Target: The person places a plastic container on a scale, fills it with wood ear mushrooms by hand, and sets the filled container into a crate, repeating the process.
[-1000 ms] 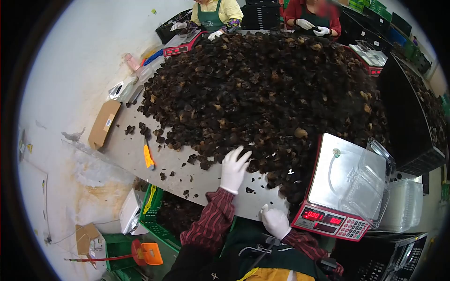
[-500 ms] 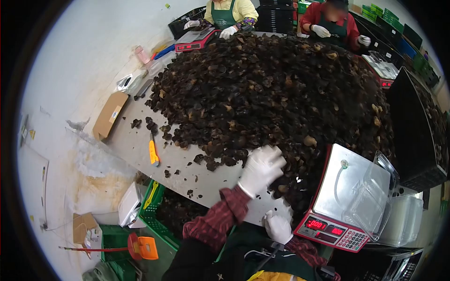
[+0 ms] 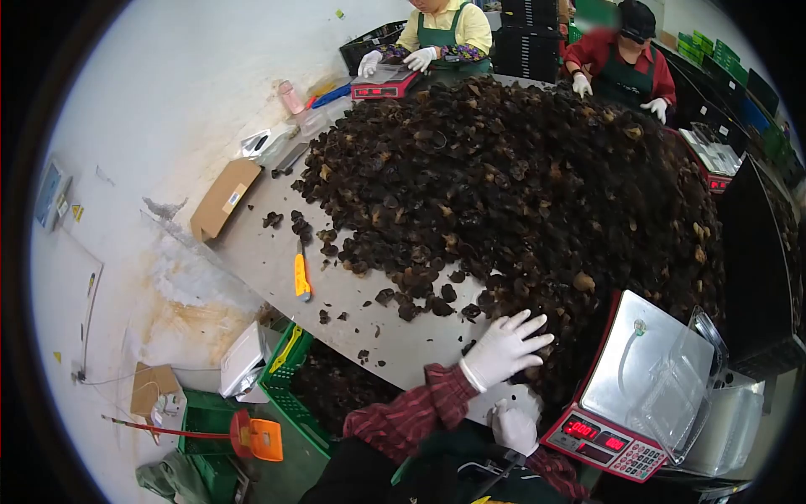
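A big heap of dark wood ear mushrooms (image 3: 504, 185) covers the metal table (image 3: 353, 336). My left hand (image 3: 506, 351), in a white glove, lies palm down with fingers spread at the heap's near edge. Close to the table's front edge is my right hand (image 3: 515, 427), also gloved, its fingers curled in; whatever it may hold is hidden. Right of both hands stands a red scale (image 3: 613, 420) with a lit display and a steel pan (image 3: 625, 353). On that pan rests a clear plastic box (image 3: 672, 399).
A yellow utility knife (image 3: 301, 275) and a cardboard piece (image 3: 225, 200) lie on the left. Below the table edge sits a green crate (image 3: 290, 382) of dark pieces. A black crate (image 3: 760, 269) stands right. Two gloved co-workers (image 3: 445, 34) (image 3: 625, 71) are across the heap.
My left hand has moved down and right off the mushrooms' front, fingers now spread wider. My right hand stays near the table edge. The whole view has shifted slightly; the co-workers' hands have moved.
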